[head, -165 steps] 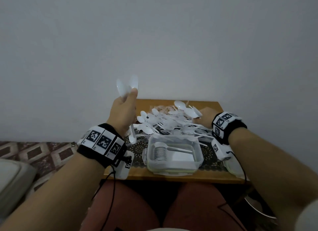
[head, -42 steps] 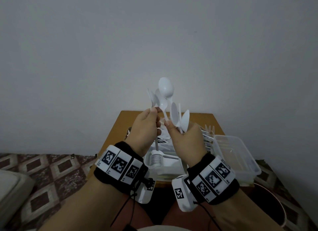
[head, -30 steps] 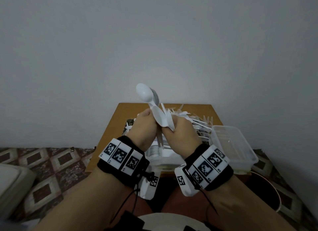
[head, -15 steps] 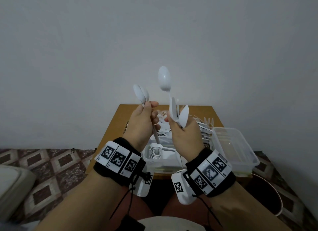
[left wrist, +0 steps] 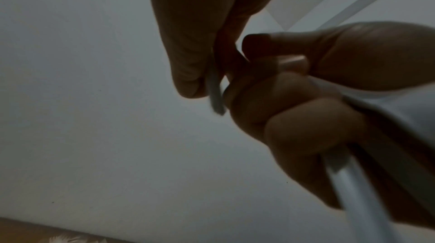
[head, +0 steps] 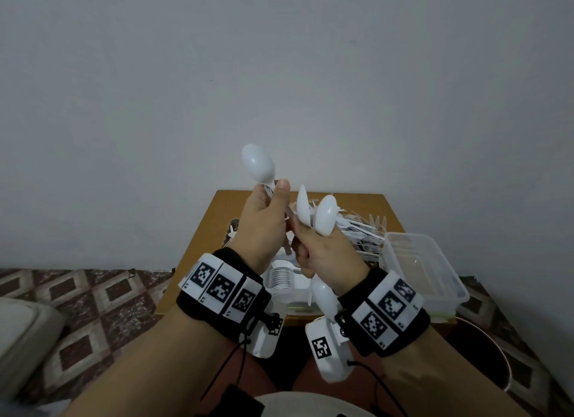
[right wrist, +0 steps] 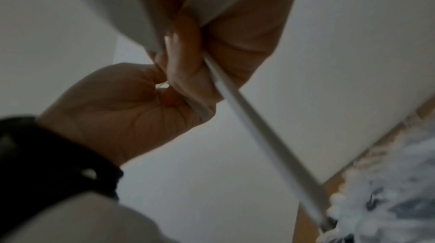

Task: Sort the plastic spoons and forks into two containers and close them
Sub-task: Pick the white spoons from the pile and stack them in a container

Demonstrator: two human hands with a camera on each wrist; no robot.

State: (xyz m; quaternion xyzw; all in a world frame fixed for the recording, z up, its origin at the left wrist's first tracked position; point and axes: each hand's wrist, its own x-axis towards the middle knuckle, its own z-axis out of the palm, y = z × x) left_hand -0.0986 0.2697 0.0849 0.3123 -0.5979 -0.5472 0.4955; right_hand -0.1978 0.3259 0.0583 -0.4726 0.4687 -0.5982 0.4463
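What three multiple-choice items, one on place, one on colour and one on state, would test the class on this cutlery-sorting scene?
1. Where is the clear box that stands at the right edge of the table?
A. on the floor
B. on the table
C. on the lap

2. What colour are the spoons?
A. white
B. black
C. red

3. What is the left hand doing?
A. resting flat
B. hanging idle
C. holding a spoon

Key: 1 B, it sits at the table's right edge. 2 A, every spoon shows white. 3 C, its thumb and fingers pinch the handle; the right hand holds spoons too.

black wristbands (head: pixel 223 304) with square-coded tags
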